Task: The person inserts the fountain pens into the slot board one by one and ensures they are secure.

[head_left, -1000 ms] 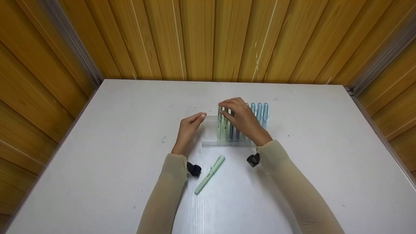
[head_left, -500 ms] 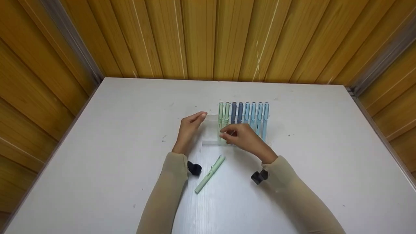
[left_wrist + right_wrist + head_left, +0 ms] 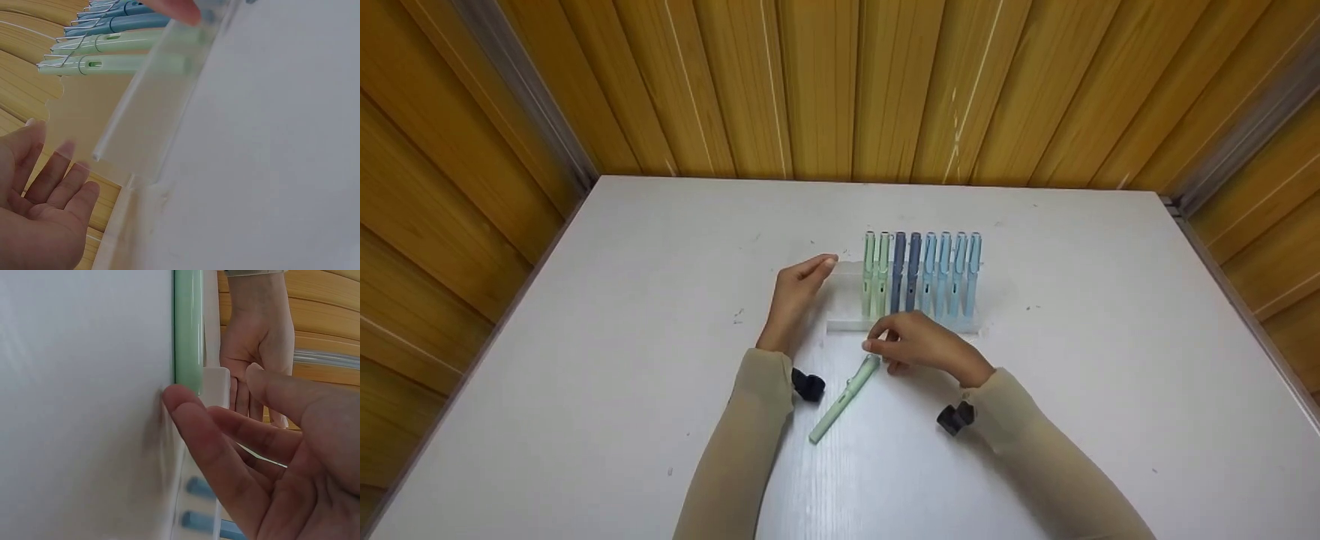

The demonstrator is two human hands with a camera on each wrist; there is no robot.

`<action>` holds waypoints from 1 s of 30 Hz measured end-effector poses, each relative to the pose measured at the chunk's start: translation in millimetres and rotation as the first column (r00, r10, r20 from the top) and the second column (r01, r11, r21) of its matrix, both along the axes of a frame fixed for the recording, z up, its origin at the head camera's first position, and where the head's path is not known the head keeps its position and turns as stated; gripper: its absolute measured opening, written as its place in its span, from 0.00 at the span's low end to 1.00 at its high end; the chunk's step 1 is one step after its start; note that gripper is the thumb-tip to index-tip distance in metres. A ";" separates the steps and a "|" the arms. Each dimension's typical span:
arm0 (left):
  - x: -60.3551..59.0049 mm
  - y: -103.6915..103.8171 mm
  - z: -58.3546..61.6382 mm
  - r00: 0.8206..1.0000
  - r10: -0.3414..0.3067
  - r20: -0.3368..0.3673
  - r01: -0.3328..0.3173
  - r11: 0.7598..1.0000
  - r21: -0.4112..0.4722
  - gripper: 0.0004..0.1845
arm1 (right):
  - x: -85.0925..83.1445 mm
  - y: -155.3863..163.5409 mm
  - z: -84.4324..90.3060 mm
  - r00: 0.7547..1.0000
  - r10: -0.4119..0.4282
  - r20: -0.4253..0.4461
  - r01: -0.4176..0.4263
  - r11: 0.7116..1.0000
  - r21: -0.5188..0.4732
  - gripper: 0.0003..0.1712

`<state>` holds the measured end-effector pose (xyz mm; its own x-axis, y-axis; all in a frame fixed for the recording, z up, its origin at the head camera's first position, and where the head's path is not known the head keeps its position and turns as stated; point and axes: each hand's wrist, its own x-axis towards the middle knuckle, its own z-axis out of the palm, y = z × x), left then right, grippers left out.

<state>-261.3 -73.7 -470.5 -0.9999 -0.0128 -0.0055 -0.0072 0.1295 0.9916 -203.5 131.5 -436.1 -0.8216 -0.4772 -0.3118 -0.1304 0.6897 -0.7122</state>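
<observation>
Pens are the matter here: one loose mint-green pen [image 3: 844,400] lies slanted on the white bench [image 3: 585,337], near the person, its cap end pointing far and right toward a clear acrylic rack [image 3: 851,326]. Going left to right, the left hand [image 3: 795,296] comes first: its fingers are straight and relaxed, fingertips touching the rack's left end, holding nothing. The left wrist view shows the open palm just beside the frosted edge of the rack. Next comes the loose pen, and just right of its cap the right hand [image 3: 919,346], which hovers with thumb and forefinger loosely apart, fingertips at the cap but not closed round it; the right wrist view confirms a released hand, one fingertip touching the bench beside the green barrel. Farther back, the rack carries a row of upright pens [image 3: 921,274]: two mint, two dark blue, four light blue, all on the rack's right part, leaving its left part free.

The risks, as a judgement: the pen is round and could roll away from a glancing pinch, and the light rack, steadied only by fingertips, could tip or slide if knocked, spilling the row.
</observation>
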 end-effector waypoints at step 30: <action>-0.6 1.1 0.5 1.000 0.013 -0.002 -0.013 1.000 0.020 0.18 | -3.4 -18.2 -13.3 0.999 -0.020 -0.035 0.019 1.000 -0.010 0.08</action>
